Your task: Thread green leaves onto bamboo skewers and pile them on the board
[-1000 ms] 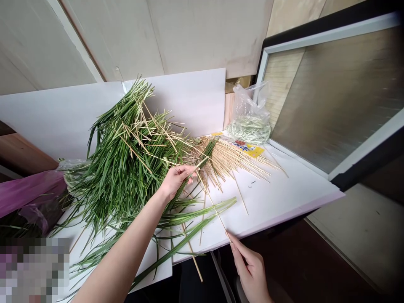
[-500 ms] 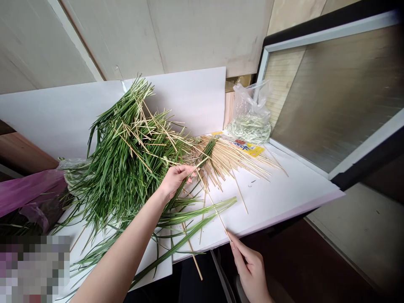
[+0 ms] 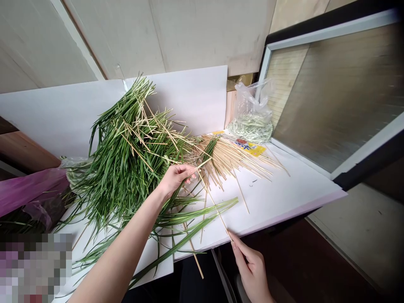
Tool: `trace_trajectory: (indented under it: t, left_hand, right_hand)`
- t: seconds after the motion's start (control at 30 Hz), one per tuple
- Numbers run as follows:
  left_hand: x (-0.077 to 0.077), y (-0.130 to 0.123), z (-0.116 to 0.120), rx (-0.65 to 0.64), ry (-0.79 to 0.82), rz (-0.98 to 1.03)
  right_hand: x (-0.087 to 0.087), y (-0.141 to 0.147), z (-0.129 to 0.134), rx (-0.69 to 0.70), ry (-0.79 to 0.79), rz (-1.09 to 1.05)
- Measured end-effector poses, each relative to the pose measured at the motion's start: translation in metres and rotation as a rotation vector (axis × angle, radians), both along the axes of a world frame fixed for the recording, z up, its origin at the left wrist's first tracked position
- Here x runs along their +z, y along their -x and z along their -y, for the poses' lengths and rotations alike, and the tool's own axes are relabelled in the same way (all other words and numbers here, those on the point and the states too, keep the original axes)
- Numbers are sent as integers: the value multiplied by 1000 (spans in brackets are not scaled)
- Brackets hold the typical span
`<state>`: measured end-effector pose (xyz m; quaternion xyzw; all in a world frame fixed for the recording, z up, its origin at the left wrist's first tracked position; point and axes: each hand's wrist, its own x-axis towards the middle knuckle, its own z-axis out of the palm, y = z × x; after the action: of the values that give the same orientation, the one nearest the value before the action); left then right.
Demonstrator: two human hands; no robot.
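Note:
My left hand (image 3: 175,181) is closed around long green grass blades (image 3: 126,164) at the right edge of a large loose pile, and more blades trail below it. My right hand (image 3: 252,269) is at the front edge of the white board (image 3: 277,198), with its fingertips pinching the lower end of a thin wooden skewer (image 3: 214,206). That skewer slants up to my left hand. A fan of loose wooden skewers (image 3: 230,162) lies past my left hand, partly under the blades.
A clear plastic bag (image 3: 251,115) of pale green cut pieces stands at the back, behind a yellow packet (image 3: 246,147). A purple bag (image 3: 31,193) lies at the left. A glazed window frame (image 3: 334,92) rises on the right, and the board's front edge overhangs a dark floor.
Both hands and the skewer hold nearly the same positions. The whole view has shifted slightly, with no visible change in grip.

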<state>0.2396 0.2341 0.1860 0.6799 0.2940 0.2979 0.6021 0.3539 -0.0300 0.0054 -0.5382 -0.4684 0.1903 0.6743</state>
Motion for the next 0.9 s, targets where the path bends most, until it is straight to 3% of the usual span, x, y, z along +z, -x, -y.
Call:
trace_trajectory:
  t: [0.37,0.53,0.7,0.9]
  left_hand:
    - [-22,-7,21,-167,-15,-150]
    - [-20,-8,32,-211,-15,-159]
    - [-32,-12,47,-254,29,-228]
    - [-32,-8,49,-289,-125,-276]
  right_hand:
    - [8,6,-1,-68,8,-124]
    - [8,3,-1,-47,-15,-82]
    - [12,1,-2,-52,-28,-64]
    - [6,3,-1,-67,-5,-82]
